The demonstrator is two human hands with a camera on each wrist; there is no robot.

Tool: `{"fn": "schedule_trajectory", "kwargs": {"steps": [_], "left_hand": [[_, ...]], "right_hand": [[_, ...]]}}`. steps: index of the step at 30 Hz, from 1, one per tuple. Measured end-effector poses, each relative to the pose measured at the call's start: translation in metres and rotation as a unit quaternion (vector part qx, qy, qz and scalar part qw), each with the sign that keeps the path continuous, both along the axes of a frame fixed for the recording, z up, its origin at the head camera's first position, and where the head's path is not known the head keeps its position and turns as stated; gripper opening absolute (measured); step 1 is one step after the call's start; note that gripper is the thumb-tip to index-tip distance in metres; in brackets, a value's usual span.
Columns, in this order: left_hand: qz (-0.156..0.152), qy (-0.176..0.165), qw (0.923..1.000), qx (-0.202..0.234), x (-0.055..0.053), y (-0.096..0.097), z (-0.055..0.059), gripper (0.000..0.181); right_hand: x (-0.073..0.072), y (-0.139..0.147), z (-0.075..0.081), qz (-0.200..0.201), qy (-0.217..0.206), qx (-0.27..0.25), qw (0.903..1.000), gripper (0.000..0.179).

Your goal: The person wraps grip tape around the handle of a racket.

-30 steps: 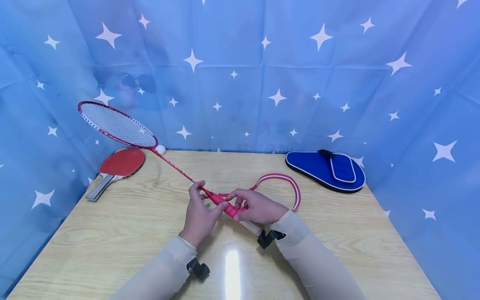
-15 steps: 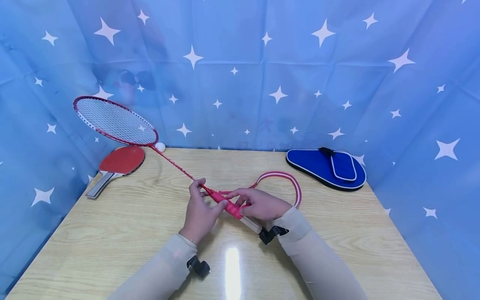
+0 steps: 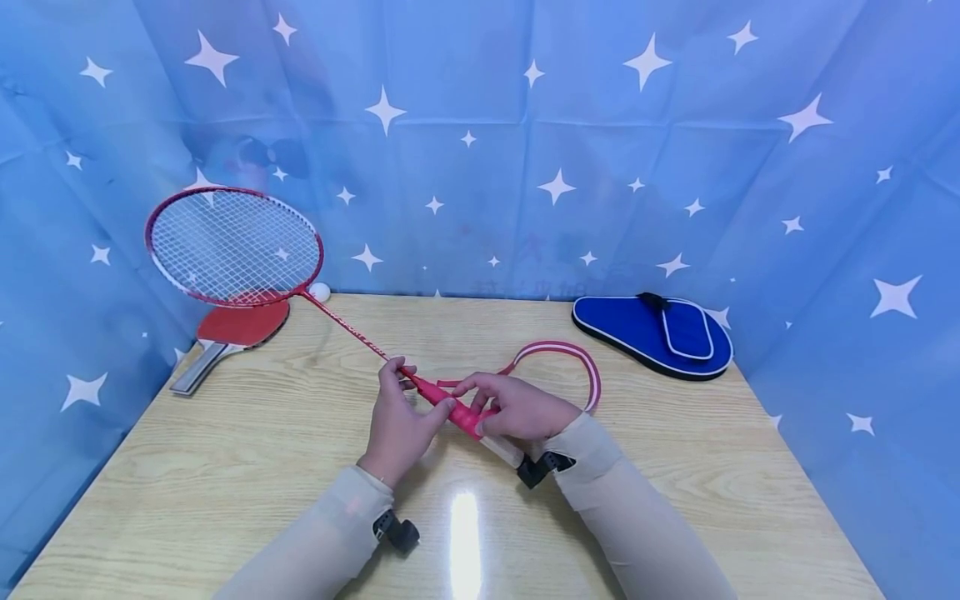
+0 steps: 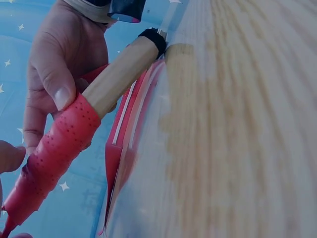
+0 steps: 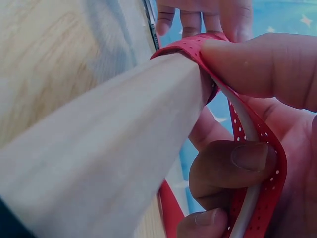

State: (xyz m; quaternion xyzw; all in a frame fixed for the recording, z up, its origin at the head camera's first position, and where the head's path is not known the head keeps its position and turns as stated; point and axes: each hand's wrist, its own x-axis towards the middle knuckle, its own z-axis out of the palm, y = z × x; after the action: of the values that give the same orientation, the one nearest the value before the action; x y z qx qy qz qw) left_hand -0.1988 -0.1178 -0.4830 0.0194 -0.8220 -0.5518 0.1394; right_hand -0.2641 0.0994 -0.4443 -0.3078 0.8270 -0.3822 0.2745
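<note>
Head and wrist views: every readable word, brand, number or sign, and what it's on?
None legible in any view.
Red badminton racket with white strings, on its thin shaft: pale lettering, too small to read.
Blue cloth backdrop with white stars: faint marks low down, possibly characters, unreadable.
Perforated red grip tape: no lettering visible.

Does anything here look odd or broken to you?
The handle of the racket looks odd: its lower stretch is bare wood, while red tape wraps only the upper part. A loose length of that tape loops over the table from the right hand. It seems unfinished rather than broken; I see no spill or damage.
</note>
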Motion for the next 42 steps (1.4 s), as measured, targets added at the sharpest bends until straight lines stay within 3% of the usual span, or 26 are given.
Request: {"fn": "schedule_trajectory", "kwargs": {"steps": [7, 19, 34, 42], "left_hand": [[0.002, 0.001, 1.0, -0.003, -0.0006, 0.0003, -0.0001, 0.098], [0.0, -0.005, 1.0, -0.001, -0.0011, 0.0005, -0.0008, 0.097], [0.012, -0.026, 0.9994, -0.019, 0.0014, -0.0002, 0.0042, 0.102], [0.018, -0.033, 0.9988, -0.031, 0.0, -0.0011, 0.0044, 0.103]], "right_hand": [[-0.0011, 0.0009, -0.0004, 0.006, 0.014, 0.012, 0.9998, 0.058], [-0.0017, 0.0031, -0.0009, 0.019, -0.029, -0.013, 0.9993, 0.057], [-0.0024, 0.0003, 0.0002, 0.023, 0.027, 0.023, 0.9991, 0.062], [-0.0058, 0.0017, -0.0024, 0.034, 0.001, -0.001, 0.9994, 0.067]]}}
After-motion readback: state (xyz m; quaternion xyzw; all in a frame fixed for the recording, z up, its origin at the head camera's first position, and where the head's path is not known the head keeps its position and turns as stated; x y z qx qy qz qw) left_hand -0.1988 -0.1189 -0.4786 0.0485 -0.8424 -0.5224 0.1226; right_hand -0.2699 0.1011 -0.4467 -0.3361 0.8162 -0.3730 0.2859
